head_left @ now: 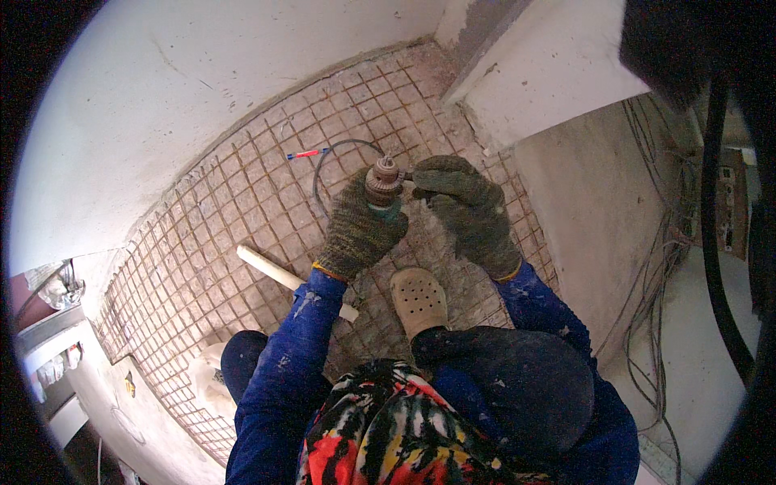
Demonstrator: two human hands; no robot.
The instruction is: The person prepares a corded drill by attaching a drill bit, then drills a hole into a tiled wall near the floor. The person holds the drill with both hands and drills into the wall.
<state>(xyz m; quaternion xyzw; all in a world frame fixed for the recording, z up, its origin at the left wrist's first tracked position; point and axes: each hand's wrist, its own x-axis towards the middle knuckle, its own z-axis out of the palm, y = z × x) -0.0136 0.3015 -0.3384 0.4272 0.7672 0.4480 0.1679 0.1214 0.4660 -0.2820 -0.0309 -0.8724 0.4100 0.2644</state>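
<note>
Both hands wear dark knitted work gloves. My left hand (360, 230) is wrapped round the body of a power drill, whose toothed metal chuck (383, 179) points up and away from me. A little of the teal body shows beneath the chuck; the rest is hidden by the glove. In my right hand (469, 206), thumb and fingers pinch a small dark chuck key (410, 175) that meets the side of the chuck. A black cord (320, 171) loops on the far left side of the drill.
Rusty rebar mesh (202, 210) covers the rough floor. A red and blue pen-like stick (307, 153) and a pale wooden-looking rod (271, 265) lie on it. One beige clog (419, 299) is between my arms. Loose cables (659, 307) hang by the right wall.
</note>
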